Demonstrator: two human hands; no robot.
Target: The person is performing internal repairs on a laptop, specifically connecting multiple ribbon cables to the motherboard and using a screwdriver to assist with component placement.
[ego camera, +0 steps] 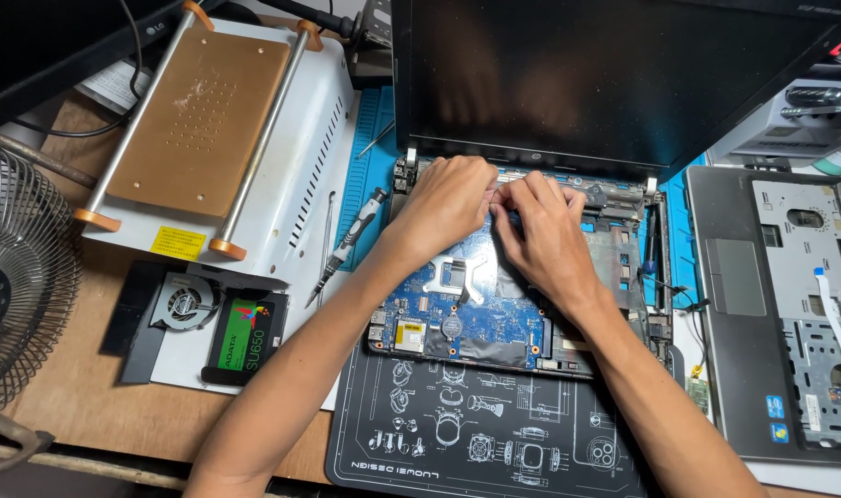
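**Both hands at the hinge edge of an opened laptop**

Our left hand [450,205] and right hand [542,229] meet at the rear edge of the blue motherboard [466,309], fingertips pinched on something small; we cannot tell what. The board lies in the laptop's base on a black printed mat [457,433]. We judge that a hard tug could tear a thin cable or connector. A slim screwdriver [351,242] lies just left, and a detached grey palmrest [775,304] right.

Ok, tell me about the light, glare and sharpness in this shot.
Head view: even, soft light from above, shadows faint beside the left hand and right hand; the dark laptop screen mirrors the arms dimly, without hard glare; the blue motherboard is sharp; the fan grille bows slightly at the left edge from the wide lens.
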